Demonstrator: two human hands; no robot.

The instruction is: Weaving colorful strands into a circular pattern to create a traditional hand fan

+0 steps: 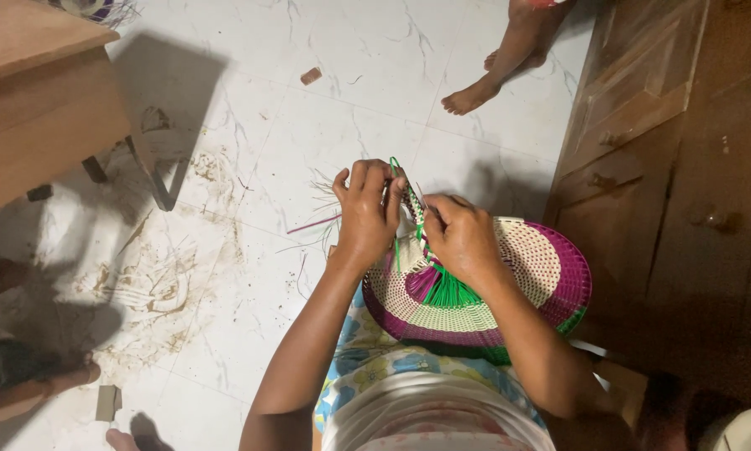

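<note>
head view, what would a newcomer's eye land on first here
At centre, the left hand and right hand pinch a green strip over a round woven basket banded in purple, cream and green. Another person's bare feet stand on the white tiled floor at top.

Single head-worn view, looking steeply down, close over the lap, white tiled floor (309,125) beyond
</note>
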